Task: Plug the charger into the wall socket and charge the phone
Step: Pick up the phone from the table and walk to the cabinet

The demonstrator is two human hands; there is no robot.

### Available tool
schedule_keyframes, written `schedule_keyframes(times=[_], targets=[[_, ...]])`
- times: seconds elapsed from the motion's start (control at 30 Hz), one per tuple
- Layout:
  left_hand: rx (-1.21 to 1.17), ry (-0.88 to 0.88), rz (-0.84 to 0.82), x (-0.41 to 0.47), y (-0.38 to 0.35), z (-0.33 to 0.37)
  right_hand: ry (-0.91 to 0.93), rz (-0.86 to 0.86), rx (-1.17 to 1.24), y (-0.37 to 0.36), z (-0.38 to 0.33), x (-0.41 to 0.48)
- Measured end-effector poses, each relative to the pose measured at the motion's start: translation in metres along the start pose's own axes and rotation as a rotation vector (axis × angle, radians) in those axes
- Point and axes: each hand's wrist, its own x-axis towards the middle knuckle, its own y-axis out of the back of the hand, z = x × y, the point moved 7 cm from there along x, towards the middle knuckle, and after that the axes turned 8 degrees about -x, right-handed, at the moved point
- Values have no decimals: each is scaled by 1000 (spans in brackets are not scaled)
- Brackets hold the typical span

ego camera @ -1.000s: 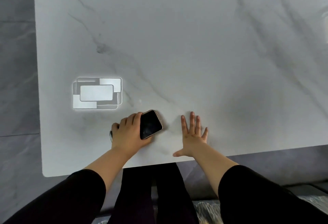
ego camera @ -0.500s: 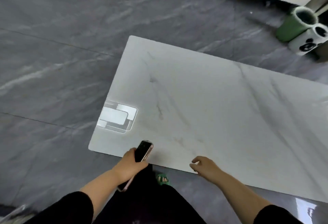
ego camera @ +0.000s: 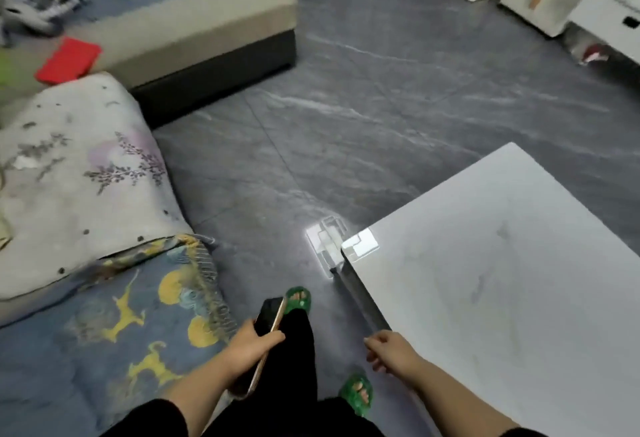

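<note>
1. While a floral cushion point(ego camera: 69, 173) is lying far left on a patterned blanket point(ego camera: 104, 332), the left hand point(ego camera: 247, 341) is gripping the phone point(ego camera: 268, 332), fingers wrapped round its middle, over the dark floor point(ego camera: 346, 124).
2. Green slippers point(ego camera: 298, 299) are showing below.
3. The right hand point(ego camera: 391, 350) is hanging loosely curled, holding nothing, just beside the marble table point(ego camera: 502, 280).

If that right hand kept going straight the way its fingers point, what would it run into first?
The right hand points left, toward the person's black-trousered leg, so probably that leg first, then the phone in the left hand. Depth is hard to judge from above; it might pass in front.
</note>
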Motion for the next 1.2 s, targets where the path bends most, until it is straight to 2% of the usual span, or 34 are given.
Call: schedule_keyframes(times=[0.07, 0.2, 0.33, 0.47, 0.67, 0.83, 0.9, 0.97, 1.07, 1.2], targets=[[-149, 63, 47, 5, 41, -12, 91, 6, -63, -2, -61, 19], [-386, 237, 8, 34, 111, -21, 146, 49, -104, -9, -155, 63], [-289, 305, -15, 67, 175, 2, 79, 82, -88, -5, -211, 105], [-184, 239, 20, 104, 215, 43, 13, 137, -28, 20, -238, 128], [-93, 105, -51, 173, 227, 170, -104, 205, 136, 90, -241, 139], [-23, -13, -37, 232, 224, 295, -236, 256, 248, 135, -231, 162], [19, -33, -54, 253, 220, 342, -264, 278, 331, 155, -237, 180], [90, -37, -69, 275, 213, 385, -286, 304, 317, 184, -252, 199], [183, -54, -35, 306, 206, 444, -223, 341, 352, 239, -292, 224], [295, -82, -77, 343, 191, 531, -149, 385, 543, 327, -353, 248]])
